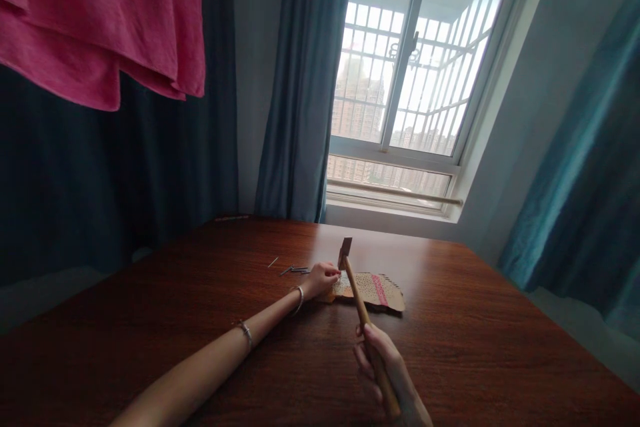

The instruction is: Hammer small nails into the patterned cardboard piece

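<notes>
My right hand is wrapped round the wooden handle of a hammer. The hammer's dark head is raised just above the fingertips of my left hand. Those fingers are pinched together on a thin nail, barely visible, over a piece of cardboard. Many small dark holes or dots cover the cardboard, and a pink-red band crosses it. Its left end is partly hidden by my left hand. Several loose grey nails lie on the table left of that hand, with one thin light-coloured nail farther off.
A brown wooden table stretches beneath both arms. A thin stick-like object rests along its far left edge. Beyond the table are a barred window and blue curtains. A pink cloth hangs at upper left.
</notes>
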Action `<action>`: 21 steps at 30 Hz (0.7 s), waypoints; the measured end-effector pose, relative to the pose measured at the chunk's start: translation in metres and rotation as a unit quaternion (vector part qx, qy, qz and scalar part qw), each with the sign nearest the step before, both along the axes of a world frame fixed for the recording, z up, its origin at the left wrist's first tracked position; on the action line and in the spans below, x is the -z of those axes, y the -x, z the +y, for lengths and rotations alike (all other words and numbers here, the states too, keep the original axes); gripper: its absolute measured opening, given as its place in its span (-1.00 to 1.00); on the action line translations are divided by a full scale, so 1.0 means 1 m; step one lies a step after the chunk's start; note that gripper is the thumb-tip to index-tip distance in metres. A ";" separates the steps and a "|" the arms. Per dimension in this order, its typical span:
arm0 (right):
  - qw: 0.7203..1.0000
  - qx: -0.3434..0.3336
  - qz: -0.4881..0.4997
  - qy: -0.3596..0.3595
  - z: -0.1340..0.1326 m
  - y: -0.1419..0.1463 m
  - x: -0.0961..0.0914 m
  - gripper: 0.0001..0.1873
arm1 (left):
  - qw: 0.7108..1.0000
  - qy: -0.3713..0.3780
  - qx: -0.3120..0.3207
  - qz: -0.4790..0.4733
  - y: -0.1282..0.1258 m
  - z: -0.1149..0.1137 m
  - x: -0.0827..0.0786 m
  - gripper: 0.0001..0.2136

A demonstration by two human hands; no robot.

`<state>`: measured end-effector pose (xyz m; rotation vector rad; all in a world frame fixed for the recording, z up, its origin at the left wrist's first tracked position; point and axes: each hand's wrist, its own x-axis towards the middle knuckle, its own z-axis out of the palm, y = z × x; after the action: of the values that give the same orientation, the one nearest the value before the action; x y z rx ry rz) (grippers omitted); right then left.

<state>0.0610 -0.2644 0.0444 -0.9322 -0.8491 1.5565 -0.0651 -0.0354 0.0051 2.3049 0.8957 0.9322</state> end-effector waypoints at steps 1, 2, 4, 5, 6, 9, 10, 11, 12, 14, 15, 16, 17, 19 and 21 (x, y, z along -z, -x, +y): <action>1.000 -0.004 0.001 0.000 0.000 0.000 0.000 -0.66 | 1.000 -0.001 0.001 -0.001 0.000 0.000 0.000 -0.78; 1.000 -0.008 0.002 -0.001 -0.001 0.000 -0.001 -0.66 | 1.000 0.000 0.003 -0.003 0.000 0.000 0.000 -0.78; 1.000 -0.009 -0.001 0.001 -0.001 0.000 -0.003 -0.64 | 1.000 0.001 0.004 -0.007 0.000 0.000 -0.001 -0.78; 1.000 -0.006 -0.005 0.003 -0.002 0.000 -0.004 -0.63 | 1.000 0.001 0.004 -0.008 0.000 -0.001 -0.001 -0.78; 1.000 -0.004 -0.009 0.006 -0.002 0.000 -0.005 -0.62 | 1.000 0.002 0.004 -0.008 0.000 -0.001 -0.001 -0.78; 1.000 -0.006 -0.009 0.009 -0.003 0.001 -0.006 -0.60 | 1.000 0.012 0.003 -0.009 0.000 -0.001 -0.001 -0.78; 1.000 -0.007 -0.005 0.006 -0.003 0.001 -0.006 -0.61 | 1.000 0.015 0.003 -0.010 -0.001 -0.001 -0.001 -0.78; 1.000 -0.007 -0.002 0.003 -0.004 0.001 -0.006 -0.62 | 1.000 0.017 0.005 -0.012 -0.001 -0.001 -0.001 -0.78; 1.000 -0.007 -0.002 0.000 -0.004 0.001 -0.006 -0.63 | 1.000 0.017 0.007 -0.013 -0.001 -0.001 -0.001 -0.78; 1.000 -0.006 -0.009 -0.002 -0.005 0.001 -0.006 -0.64 | 1.000 0.013 0.009 -0.014 0.000 -0.001 -0.001 -0.77; 1.000 -0.006 -0.011 0.000 -0.005 0.001 -0.006 -0.63 | 1.000 0.011 0.008 -0.014 0.000 -0.001 -0.001 -0.77; 1.000 -0.006 -0.012 0.003 -0.005 0.001 -0.006 -0.62 | 1.000 0.010 0.006 -0.013 0.000 -0.001 -0.001 -0.76; 1.000 -0.004 -0.011 0.004 -0.005 0.001 -0.006 -0.61 | 1.000 0.010 0.005 -0.012 0.000 -0.001 -0.001 -0.76; 1.000 -0.003 -0.011 -0.001 -0.004 0.001 -0.006 -0.61 | 1.000 0.010 0.005 -0.011 0.000 -0.002 -0.002 -0.76; 1.000 -0.009 -0.021 -0.009 -0.005 0.001 -0.008 -0.61 | 1.000 0.010 0.006 -0.011 0.000 -0.003 -0.003 -0.77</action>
<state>0.0604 -0.2689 0.0526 -0.9505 -0.9017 1.5475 -0.0654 -0.0379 0.0077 2.2759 0.8768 0.9368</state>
